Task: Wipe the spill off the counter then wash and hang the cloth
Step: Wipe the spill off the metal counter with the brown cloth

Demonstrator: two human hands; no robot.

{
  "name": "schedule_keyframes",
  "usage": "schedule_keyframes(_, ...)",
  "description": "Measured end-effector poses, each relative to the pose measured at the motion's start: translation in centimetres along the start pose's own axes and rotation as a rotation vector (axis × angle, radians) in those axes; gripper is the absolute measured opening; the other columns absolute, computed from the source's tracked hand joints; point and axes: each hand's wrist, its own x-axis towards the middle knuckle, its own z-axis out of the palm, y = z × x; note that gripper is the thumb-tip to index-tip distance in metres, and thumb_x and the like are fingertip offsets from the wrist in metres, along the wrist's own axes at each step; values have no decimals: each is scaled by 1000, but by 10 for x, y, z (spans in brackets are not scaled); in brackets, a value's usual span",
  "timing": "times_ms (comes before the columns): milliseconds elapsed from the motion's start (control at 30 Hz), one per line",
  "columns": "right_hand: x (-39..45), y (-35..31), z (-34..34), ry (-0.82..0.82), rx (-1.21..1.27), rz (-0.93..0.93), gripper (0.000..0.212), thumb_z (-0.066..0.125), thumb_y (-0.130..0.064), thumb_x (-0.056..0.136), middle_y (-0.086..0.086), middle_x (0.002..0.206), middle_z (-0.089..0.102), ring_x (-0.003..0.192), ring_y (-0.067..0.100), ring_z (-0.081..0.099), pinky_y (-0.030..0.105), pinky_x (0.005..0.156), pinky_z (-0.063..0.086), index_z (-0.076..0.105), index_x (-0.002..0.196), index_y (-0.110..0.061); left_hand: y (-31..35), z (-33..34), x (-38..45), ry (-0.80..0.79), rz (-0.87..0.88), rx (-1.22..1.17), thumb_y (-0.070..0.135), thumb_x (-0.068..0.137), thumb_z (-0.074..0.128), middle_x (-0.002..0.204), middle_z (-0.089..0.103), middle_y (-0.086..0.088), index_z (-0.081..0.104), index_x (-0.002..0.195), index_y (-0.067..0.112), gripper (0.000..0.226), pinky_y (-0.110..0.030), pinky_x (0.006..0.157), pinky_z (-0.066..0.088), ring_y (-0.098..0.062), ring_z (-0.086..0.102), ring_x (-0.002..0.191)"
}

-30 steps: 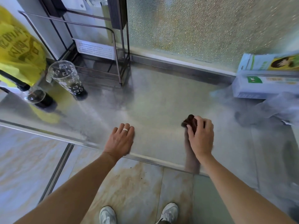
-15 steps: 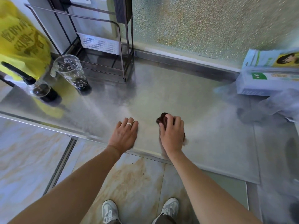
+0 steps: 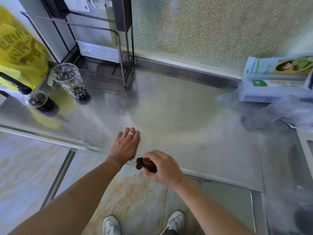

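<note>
Right hand (image 3: 163,167) is clenched around a bunched dark brown cloth (image 3: 146,164), fingers curled tight over it, one end of the wad poking out toward the left. It sits right at the front edge of the counter (image 3: 177,116), partly over the lip, with the tiled floor (image 3: 132,195) below. Left hand (image 3: 126,145) lies flat on the steel, palm down, fingers straight and together, a pale ring (image 3: 130,133) on one of them; it holds nothing, just presses on the surface near the front edge. The two hands are just beside each other, the cloth's tip close to the left wrist.

Compared with half a second ago, the right hand has swept the cloth back toward the person and leftward, from further in on the counter to the rim. A second ago it was well out to the right. The left hand has stayed planted in the same spot throughout.

Further out: a tall clear glass (image 3: 69,82) with cat-face prints and a shorter glass (image 3: 39,101) stand at the left, both dark at the bottom, beside a yellow bag (image 3: 18,53). A black wire rack (image 3: 101,53) sits at the back, a printed box (image 3: 277,80) at the right. White shoes (image 3: 111,225) show below.
</note>
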Motion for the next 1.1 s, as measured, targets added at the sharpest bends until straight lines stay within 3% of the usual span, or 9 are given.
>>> schedule_keyframes(67, 4, 18, -25, 124, -46, 35, 28, 71, -30, 82, -3, 99, 63, 89, 18, 62, 30, 74, 55, 67, 108, -18, -2, 1, 0, -19, -3, 2, 6, 81, 59, 90, 55, -12, 58, 92, 9, 11, -41, 60, 42, -32, 51, 76)
schedule_keyframes(200, 7, 89, -69, 520, -175, 416, 31, 72, -22, 89, 9, 110, 56, 102, 28, 56, 37, 87, 50, 60, 116, -10, -2, 0, 0, -9, -7, -1, 6, 84, 53, 91, 55, -12, 59, 93, 8, 11, -40, 61, 43, -32, 51, 76)
schedule_keyframes(267, 2, 129, -80, 613, -274, 571, 36, 70, -21, 91, 19, 112, 53, 103, 38, 52, 47, 89, 49, 55, 119, -5, -2, 0, -1, -10, -3, -7, 6, 82, 59, 91, 55, -12, 59, 93, 9, 11, -40, 61, 42, -32, 50, 76)
schedule_keyframes(367, 6, 159, -78, 669, -347, 696, 39, 70, -21, 91, 26, 109, 52, 98, 44, 52, 50, 85, 47, 52, 118, -2, -3, 0, -1, -10, -22, -27, 6, 80, 66, 91, 55, -11, 59, 92, 9, 15, -40, 62, 40, -32, 50, 76)
schedule_keyframes(467, 41, 154, -65, 600, -318, 693, 38, 70, -25, 90, 24, 111, 52, 100, 44, 52, 51, 86, 48, 51, 117, -5, -3, 0, -1, -19, -21, -44, 8, 82, 65, 91, 55, -10, 59, 93, 10, 12, -40, 62, 41, -31, 50, 77)
schedule_keyframes(667, 110, 112, -20, 442, -195, 432, 32, 72, -26, 85, 11, 106, 59, 98, 34, 53, 43, 86, 47, 58, 111, -12, -3, 0, -1, -9, -32, -58, 8, 83, 62, 90, 54, -10, 58, 92, 10, 10, -40, 62, 39, -31, 48, 76)
schedule_keyframes(833, 106, 98, -17, 383, -138, 347, 29, 75, -27, 81, 1, 101, 63, 93, 26, 54, 38, 82, 47, 63, 108, -19, -3, 2, -1, 3, -56, -90, 11, 87, 64, 90, 54, -9, 58, 92, 11, 7, -40, 64, 39, -31, 48, 77)
schedule_keyframes(1100, 61, 30, 3, 43, 26, 207, 32, 73, -39, 78, -12, 98, 61, 90, 9, 58, 28, 79, 50, 61, 106, -28, -2, -2, 2, -13, -86, -89, 11, 85, 65, 88, 51, -8, 55, 89, 12, 11, -40, 64, 36, -31, 46, 77)
